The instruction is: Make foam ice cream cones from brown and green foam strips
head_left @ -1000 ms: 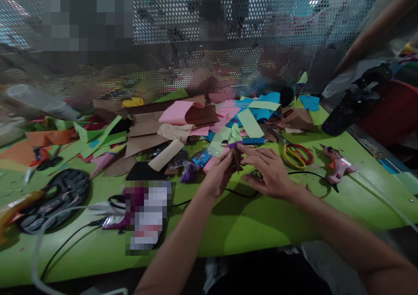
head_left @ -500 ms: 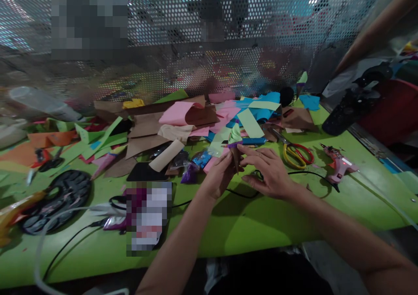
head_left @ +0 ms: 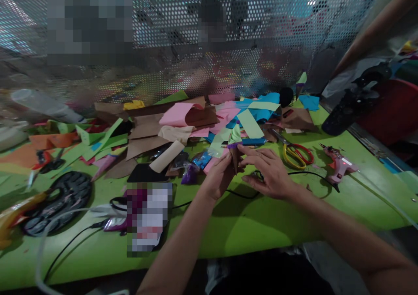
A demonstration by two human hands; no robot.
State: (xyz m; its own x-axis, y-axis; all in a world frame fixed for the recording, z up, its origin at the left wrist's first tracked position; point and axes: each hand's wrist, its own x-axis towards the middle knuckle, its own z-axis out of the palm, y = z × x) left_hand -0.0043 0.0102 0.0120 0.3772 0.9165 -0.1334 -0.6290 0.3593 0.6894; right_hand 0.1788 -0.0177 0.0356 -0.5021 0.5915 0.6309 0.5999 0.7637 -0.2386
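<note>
A small ice-cream-cone craft (head_left: 234, 139), with a light green swirled top, a purple band and a brown cone, stands upright between my hands above the green table. My left hand (head_left: 219, 176) is closed round the brown cone from the left. My right hand (head_left: 268, 171) is at the cone's right side, index fingertip touching near the purple band. Its other fingers are bent and partly apart, with nothing seen in them. The cone's lower part is partly hidden by my left fingers.
Yellow-and-red-handled scissors (head_left: 295, 154) and a pink glue gun (head_left: 340, 166) lie to the right. Coloured paper and felt pieces (head_left: 178, 114) spread along the back, before a perforated metal screen (head_left: 156, 25). A black tray (head_left: 58, 203) sits left. A person's arm (head_left: 375, 33) shows upper right.
The cone has tilted very slightly in my left hand. My right hand remains beside it, almost unmoved.
</note>
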